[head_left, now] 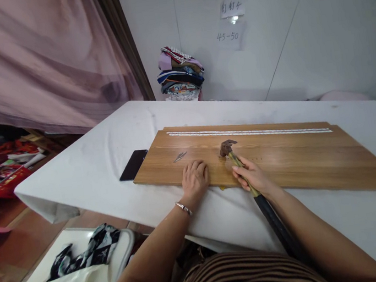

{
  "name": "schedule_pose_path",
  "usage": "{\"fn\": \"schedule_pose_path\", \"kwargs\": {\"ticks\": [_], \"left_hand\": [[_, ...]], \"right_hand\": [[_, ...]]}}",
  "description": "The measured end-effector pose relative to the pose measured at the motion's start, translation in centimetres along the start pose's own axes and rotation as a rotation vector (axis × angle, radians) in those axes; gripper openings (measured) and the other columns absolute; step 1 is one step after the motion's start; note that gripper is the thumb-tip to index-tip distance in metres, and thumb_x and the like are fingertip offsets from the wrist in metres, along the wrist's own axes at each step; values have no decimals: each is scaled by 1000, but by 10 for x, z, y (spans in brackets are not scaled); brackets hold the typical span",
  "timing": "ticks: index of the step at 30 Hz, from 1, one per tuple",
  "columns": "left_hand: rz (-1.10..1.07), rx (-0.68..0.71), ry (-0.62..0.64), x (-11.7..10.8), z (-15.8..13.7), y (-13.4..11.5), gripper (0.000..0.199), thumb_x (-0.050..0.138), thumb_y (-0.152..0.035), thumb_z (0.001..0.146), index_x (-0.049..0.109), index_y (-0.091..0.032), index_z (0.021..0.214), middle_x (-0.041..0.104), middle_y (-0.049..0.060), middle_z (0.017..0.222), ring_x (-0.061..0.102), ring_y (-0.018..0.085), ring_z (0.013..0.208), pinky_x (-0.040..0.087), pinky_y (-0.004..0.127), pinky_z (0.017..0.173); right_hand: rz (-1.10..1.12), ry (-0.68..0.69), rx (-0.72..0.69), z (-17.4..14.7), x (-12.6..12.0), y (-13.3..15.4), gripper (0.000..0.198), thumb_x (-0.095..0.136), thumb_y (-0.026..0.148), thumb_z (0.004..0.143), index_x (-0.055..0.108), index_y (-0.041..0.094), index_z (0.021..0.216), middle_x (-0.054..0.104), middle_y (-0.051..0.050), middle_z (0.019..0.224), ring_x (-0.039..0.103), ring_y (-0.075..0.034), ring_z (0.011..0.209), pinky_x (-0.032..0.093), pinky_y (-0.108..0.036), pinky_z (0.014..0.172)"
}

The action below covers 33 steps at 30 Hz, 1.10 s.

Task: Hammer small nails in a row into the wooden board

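**Head view: claw hammer and nails at a wood-grain board**

At the centre of the frame, the right hand (249, 174) was wrapped around the upper handle of a claw hammer (264, 205), whose rusty head was over the wood-grain board (301, 158); whether the head touched the surface could not be told. The left hand (194, 177), left of centre, rested on the board near its front edge, fingers bent and close together; whether they pinched anything could not be told. A loose group of nails (180, 157) lay just beyond it. Right of the hammer head, a short row of dark dots (256, 159) marked the wood, too small to identify as nail heads or holes.

The step in hand appeared to be a pause between hammer strokes. A further stroke would have called for a nail set upright and the left fingers clear of the head.

At upper right of centre, a paper sign (232, 8) on the wall read 钉钉子; below it, a second sheet (229, 36) read "45-50". Two white strips (242, 132) along the board's far side bore markings too fine to read. No brand was legible.
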<state>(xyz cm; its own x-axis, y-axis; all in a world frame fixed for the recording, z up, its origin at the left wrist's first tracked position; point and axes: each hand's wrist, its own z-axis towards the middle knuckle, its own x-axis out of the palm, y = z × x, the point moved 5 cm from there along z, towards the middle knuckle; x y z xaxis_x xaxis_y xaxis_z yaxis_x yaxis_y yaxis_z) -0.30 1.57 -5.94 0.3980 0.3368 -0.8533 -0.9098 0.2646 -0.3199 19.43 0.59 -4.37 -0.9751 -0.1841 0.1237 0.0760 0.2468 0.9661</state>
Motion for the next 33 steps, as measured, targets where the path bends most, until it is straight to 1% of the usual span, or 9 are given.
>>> {"fn": "schedule_pose_path", "kwargs": {"ticks": [7, 12, 16, 22, 28, 33], "left_hand": [[-6, -6, 5, -1, 1, -1, 23, 53, -23, 102, 76, -26, 105, 76, 7, 121, 67, 24, 116, 49, 41, 104], [-2, -4, 7, 0, 1, 0, 23, 53, -24, 102, 75, -25, 106, 76, 7, 122, 66, 24, 117, 48, 41, 104], [0, 3, 2, 1, 0, 0, 22, 54, -24, 102, 75, -25, 105, 76, 6, 121, 66, 25, 116, 48, 41, 104], [-2, 0, 10, 0, 1, 0, 22, 53, -24, 102, 74, -25, 106, 76, 6, 121, 66, 25, 117, 48, 41, 103], [-7, -5, 7, 0, 1, 0, 22, 53, -24, 101, 75, -27, 104, 76, 6, 121, 66, 25, 117, 48, 41, 103], [-10, -2, -1, 0, 1, 0, 23, 52, -24, 102, 75, -26, 104, 76, 6, 120, 66, 25, 117, 48, 41, 103]], "right_hand": [[19, 8, -7, 1, -2, -3, 80, 79, 45, 73, 53, 21, 144, 57, 9, 65, 40, -5, 37, 29, -16, 31], [27, 7, 7, 2, -2, -5, 84, 80, 45, 73, 50, 22, 147, 57, 10, 65, 39, -5, 37, 29, -16, 31], [34, 0, -3, 3, -3, -6, 82, 80, 44, 73, 51, 23, 147, 57, 10, 66, 40, -5, 37, 30, -16, 31], [33, 8, 18, 3, -2, -7, 81, 80, 43, 73, 52, 23, 146, 58, 10, 64, 39, -5, 36, 29, -16, 30], [20, 0, -4, 4, -3, -5, 79, 79, 45, 73, 52, 25, 145, 57, 10, 65, 39, -5, 36, 30, -16, 30], [17, 8, 1, 4, -3, -8, 80, 79, 45, 73, 52, 23, 145, 57, 10, 65, 39, -5, 37, 29, -16, 30]]}}
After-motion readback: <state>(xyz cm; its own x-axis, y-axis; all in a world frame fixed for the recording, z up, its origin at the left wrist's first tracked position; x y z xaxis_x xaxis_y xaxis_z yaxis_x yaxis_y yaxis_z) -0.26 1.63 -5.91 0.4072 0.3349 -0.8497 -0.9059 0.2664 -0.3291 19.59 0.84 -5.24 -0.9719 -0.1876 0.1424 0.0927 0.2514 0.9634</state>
